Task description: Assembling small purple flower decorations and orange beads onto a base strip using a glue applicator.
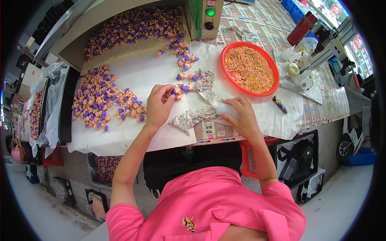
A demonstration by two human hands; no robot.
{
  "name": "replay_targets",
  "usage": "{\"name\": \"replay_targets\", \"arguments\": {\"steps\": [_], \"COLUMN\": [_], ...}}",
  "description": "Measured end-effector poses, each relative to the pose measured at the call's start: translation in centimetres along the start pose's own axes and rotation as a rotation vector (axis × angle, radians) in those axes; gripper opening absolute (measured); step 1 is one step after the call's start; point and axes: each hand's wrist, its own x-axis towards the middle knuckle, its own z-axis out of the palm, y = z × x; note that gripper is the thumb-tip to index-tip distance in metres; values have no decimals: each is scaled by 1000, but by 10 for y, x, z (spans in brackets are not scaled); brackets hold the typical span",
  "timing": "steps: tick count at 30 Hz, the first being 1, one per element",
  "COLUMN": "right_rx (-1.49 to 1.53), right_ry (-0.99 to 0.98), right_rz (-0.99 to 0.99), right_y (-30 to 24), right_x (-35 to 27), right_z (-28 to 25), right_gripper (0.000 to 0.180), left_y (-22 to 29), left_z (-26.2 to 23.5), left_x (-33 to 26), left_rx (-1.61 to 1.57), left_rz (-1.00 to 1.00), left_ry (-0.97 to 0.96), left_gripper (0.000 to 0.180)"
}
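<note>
A: The left hand (159, 105) has its fingertips drawn into a narrow pinch. Anything in it?

B: A small purple-and-peach plastic piece (175, 92) sits right at the tips; I cannot tell whether it is gripped or merely touched.

A: And the right hand (244, 115)?

B: Curled around a smooth, rounded white object (226, 109), just beside a crumpled floral-print cloth (197, 116) that lies between the 2 hands.

A: How far along?

B: Partway, I'd judge. A large pile of similar pieces (96, 94) lies left of the left hand, and a dense heap (132, 30) beyond it. Which is finished, I cannot tell. The few loose pieces (187, 60) ahead of the left hand are probably left to handle.

A: Beyond the right hand?

B: A round red plastic basin (223, 66) of orange-and-yellow bits, which neither hand touches.
</note>
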Motion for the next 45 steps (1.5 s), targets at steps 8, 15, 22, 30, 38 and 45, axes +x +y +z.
{"name": "replay_targets", "arguments": {"steps": [8,15,22,30,38,45], "right_rx": [176,341,750,640,500,495], "right_ry": [-13,120,130,221,216,205], "right_rz": [148,198,354,121,28,54], "right_y": [-2,-7,-37,-43,-38,-38], "right_x": [-13,-30,-47,-56,-63,-61], "right_z": [5,6,0,7,19,26], "right_gripper": [36,33,35,32,33,31], "left_y": [7,24,25,14,4,-1], "left_z": [1,7,31,54,57,58], "left_x": [0,-27,-87,-118,-123,-124], "left_rx": [294,21,-932,-1015,-984,-1000], "left_rz": [142,165,-441,-507,-484,-467], "left_ry": [-71,-7,-117,-72,-61,-48], "left_gripper": [20,22,31,24,21,21]}}
